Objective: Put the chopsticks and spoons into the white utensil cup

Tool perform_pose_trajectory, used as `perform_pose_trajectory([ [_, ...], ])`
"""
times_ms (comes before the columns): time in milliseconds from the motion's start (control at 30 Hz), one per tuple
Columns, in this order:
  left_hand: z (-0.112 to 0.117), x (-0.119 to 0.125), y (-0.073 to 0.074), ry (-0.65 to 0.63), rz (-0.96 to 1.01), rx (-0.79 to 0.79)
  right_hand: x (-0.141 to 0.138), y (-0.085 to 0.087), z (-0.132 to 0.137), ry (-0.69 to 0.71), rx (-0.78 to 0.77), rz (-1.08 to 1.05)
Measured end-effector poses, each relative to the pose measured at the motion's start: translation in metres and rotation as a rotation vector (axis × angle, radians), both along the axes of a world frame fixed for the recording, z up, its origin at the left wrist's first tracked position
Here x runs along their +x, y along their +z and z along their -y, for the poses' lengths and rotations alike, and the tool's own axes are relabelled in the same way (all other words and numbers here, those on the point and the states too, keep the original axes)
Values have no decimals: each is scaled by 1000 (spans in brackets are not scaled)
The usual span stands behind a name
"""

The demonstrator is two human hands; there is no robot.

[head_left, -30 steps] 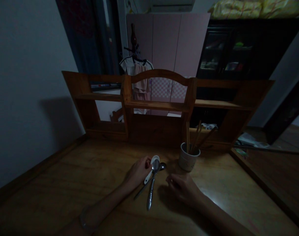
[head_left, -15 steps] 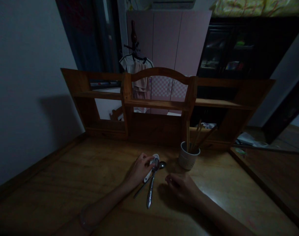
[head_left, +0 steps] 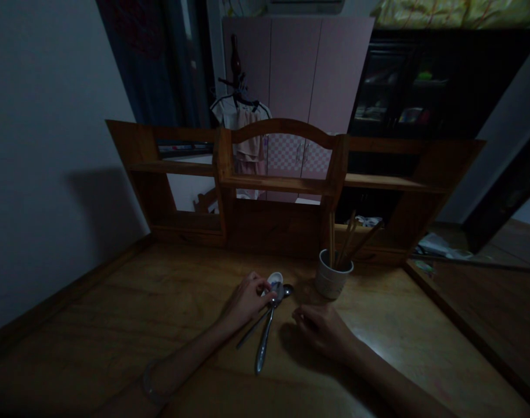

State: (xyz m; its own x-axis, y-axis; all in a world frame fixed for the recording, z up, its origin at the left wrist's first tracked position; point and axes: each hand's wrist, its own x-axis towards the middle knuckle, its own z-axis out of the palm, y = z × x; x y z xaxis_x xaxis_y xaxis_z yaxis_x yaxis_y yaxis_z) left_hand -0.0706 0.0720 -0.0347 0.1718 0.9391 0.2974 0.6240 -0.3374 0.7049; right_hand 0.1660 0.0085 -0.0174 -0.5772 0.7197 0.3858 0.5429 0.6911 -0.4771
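Note:
My left hand [head_left: 246, 300] rests on the wooden desk [head_left: 138, 313] with its fingers curled over the bowls of a small bundle of spoons. A white ceramic spoon [head_left: 274, 278] shows past my fingertips. A long metal spoon [head_left: 263, 340] and a thinner dark one [head_left: 251, 330] trail back toward me. My right hand [head_left: 323, 332] lies just right of them, fingers loosely curled, holding nothing I can see. A white cup [head_left: 332, 281] with several wooden chopsticks [head_left: 346, 241] stands right behind my right hand.
A wooden shelf unit [head_left: 286, 184] runs along the back of the desk. A white wall is on the left. Beyond the shelf are a pink wardrobe [head_left: 297, 75], hanging clothes [head_left: 247, 139] and a dark cabinet [head_left: 404, 87]. The room is dim.
My left fingers have closed further over the spoon bowls, and the long metal spoon's handle has swung slightly toward me. My right hand has barely moved.

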Motion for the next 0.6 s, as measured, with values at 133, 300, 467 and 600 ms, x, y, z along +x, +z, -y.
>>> perform_pose_trajectory([
  [133,3,0,4,-18,9,20,0,0,0,3,1,-1],
  [300,7,3,9,28,14,63,-1,0,0,5,6,-11],
  [467,19,10,27,13,9,131,-3,0,-1,-67,23,-32],
  [600,29,15,40,-58,4,240,-3,2,-1,-157,14,-57],
])
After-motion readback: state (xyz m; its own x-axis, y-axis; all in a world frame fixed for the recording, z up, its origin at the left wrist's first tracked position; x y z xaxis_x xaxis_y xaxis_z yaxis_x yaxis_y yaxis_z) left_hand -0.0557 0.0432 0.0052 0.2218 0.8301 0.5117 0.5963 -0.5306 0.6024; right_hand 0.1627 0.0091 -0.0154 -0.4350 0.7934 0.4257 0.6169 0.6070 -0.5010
